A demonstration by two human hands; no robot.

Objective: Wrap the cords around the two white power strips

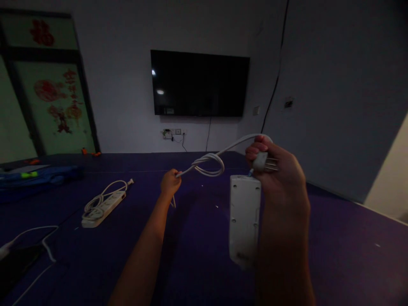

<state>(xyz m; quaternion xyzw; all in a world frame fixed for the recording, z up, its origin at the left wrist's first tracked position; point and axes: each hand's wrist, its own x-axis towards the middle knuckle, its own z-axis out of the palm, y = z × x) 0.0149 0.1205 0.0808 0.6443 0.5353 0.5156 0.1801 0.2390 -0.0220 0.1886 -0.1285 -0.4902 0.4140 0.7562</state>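
Observation:
My right hand (276, 168) is closed around the white plug (262, 162) and a length of its cord, with the metal prongs pointing right. Just below that hand hangs a white power strip (245, 216), its screwed back side toward me. The white cord (208, 163) runs from there to the left and forms a loose knot-like loop in the air. At the cord's other side my left hand (171, 182) pinches it, and a short end of cord dangles below the fingers. Whether the power strip hangs only by its cord I cannot tell.
A second white power strip (105, 208) with its coiled cord lies on the purple table (197, 263) at left. Nearer me is a dark device (19, 263) with a white cable (47, 246). Blue cloth (47, 176) lies farther back. A television (200, 85) hangs on the wall.

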